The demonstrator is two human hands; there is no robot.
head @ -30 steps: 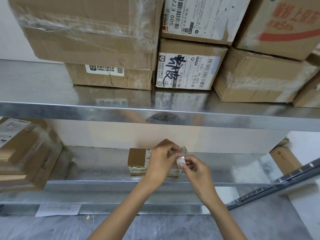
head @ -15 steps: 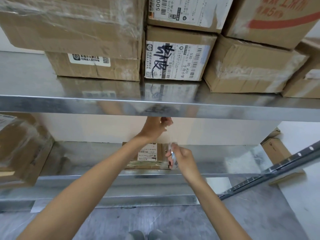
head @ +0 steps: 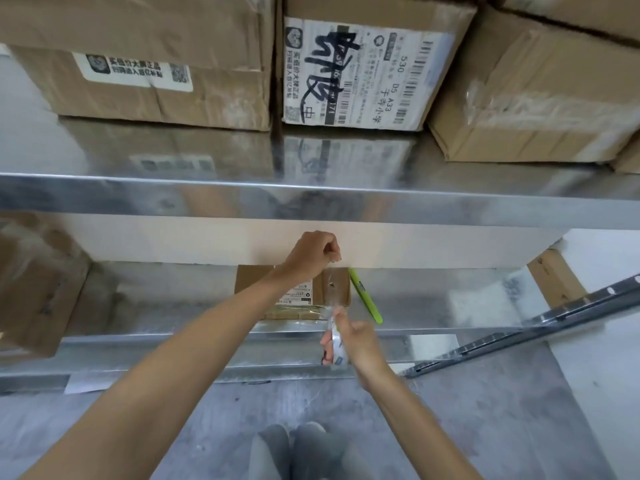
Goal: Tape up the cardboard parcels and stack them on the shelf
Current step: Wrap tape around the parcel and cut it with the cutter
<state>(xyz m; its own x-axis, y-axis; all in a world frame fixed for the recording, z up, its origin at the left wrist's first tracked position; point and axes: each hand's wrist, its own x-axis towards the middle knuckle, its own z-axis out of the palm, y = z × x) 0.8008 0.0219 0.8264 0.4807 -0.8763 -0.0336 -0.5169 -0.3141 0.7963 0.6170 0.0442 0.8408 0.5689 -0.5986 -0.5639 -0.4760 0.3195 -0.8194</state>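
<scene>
Centrally, a small, probably light, stiff cardboard parcel (head: 256, 287) sits on the lower shelf (head: 433, 301), at eleven o'clock from the right hand (head: 358, 341) gripping a tape roll (head: 335, 346), while the left hand (head: 313, 252) pinches clear tape (head: 331, 292); best grasped by its sides.

White label (head: 363, 71) on upper carton (head: 381, 8) reads 530, D5 A33
</scene>
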